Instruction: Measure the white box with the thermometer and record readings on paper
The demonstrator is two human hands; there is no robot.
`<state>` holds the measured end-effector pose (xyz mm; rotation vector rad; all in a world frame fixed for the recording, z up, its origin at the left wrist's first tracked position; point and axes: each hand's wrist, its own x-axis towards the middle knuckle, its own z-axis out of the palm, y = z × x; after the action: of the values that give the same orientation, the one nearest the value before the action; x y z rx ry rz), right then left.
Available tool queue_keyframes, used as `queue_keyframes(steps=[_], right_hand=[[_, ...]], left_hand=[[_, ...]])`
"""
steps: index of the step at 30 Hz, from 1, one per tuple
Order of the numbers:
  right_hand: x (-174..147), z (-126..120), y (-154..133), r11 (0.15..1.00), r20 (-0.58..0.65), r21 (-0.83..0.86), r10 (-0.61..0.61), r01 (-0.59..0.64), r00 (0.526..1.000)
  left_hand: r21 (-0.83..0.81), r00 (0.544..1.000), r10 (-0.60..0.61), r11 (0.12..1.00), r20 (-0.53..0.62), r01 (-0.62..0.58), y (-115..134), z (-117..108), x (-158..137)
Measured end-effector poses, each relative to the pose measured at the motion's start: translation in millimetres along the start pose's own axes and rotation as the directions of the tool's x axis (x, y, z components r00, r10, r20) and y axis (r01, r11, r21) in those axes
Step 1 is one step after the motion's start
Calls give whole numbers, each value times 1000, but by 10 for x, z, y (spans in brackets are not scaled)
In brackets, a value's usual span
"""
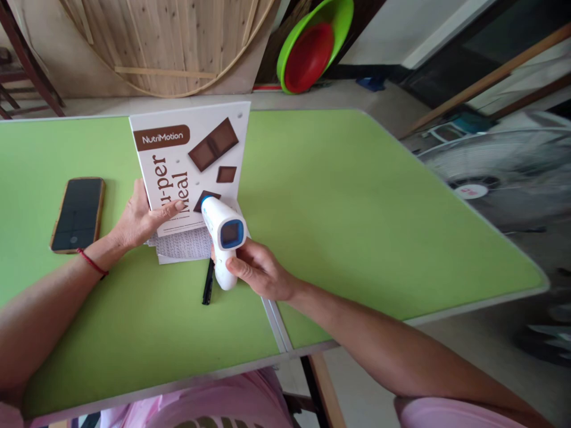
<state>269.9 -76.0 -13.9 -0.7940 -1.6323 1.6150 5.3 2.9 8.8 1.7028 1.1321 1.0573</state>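
Note:
My left hand (145, 217) grips the lower left edge of a white NutriMotion box (209, 128), thumb across its front. The box stands tilted up, printed with brown chocolate pieces. In my right hand (263, 270) is a white infrared thermometer (226, 238) with a blue-framed screen facing me; its blue tip points at the lower front of the box. Beneath the box lies paper covered in handwriting (184, 246), partly hidden. A black pen (207, 282) rests beside the paper, just left of the thermometer's handle.
A smartphone (78, 214) in a brownish case lies on the green table (357, 226), left of my left hand. A seam crosses the tabletop. A standing fan (482, 178) is beyond the right edge. Green and red basins (310, 56) and a round wooden board (173, 35) lean behind.

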Motion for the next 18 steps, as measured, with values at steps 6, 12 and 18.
queue_keyframes(steps=[6,12,18], right_hand=[[2,-12,-9,1000,0,-7,1,-1,1000],[5,-6,-3,1000,1,8,-12,12,1000],[9,-4,3,1000,0,11,-17,17,1000]], left_hand=[[-43,997,56,997,-44,-57,-126,8,7],[-59,999,35,998,-20,-36,-134,7,10],[-46,998,28,998,-55,-30,-169,11,6]])
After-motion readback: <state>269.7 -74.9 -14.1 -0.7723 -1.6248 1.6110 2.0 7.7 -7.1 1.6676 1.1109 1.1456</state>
